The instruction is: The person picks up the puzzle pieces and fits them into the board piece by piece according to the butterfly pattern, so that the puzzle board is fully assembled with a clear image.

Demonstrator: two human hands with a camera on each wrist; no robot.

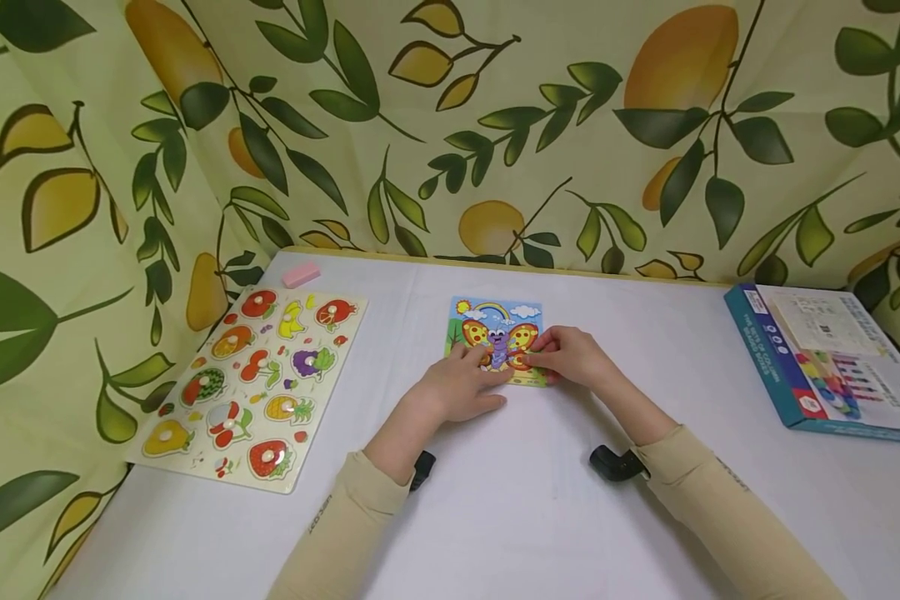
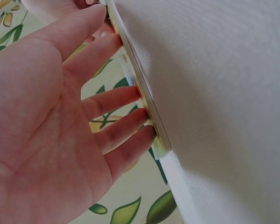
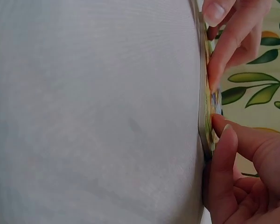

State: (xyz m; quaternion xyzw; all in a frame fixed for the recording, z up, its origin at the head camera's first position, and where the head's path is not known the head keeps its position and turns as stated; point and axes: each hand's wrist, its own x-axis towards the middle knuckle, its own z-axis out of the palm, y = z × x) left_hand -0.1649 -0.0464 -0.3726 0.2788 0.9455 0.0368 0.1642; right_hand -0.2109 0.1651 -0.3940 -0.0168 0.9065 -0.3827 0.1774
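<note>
A small square butterfly jigsaw puzzle (image 1: pixel 498 313) lies on the white table, showing a purple butterfly under a rainbow. My left hand (image 1: pixel 461 383) reaches over its lower left part. In the left wrist view, the spread fingers (image 2: pixel 114 100) of this hand touch the picture side with their tips. At the puzzle's right side is my right hand (image 1: pixel 573 357), its thumb and index fingertip close together over the lower right wing. The right wrist view shows the other fingers (image 3: pixel 245 191) curled beside the puzzle's edge. Both hands cover parts of the picture.
A fruit peg puzzle board (image 1: pixel 251 392) lies at the left, with a pink block (image 1: pixel 301 275) behind it. On the right is a teal-edged toy box (image 1: pixel 832 358). Leaf-patterned cloth (image 1: pixel 450 108) hangs behind the table.
</note>
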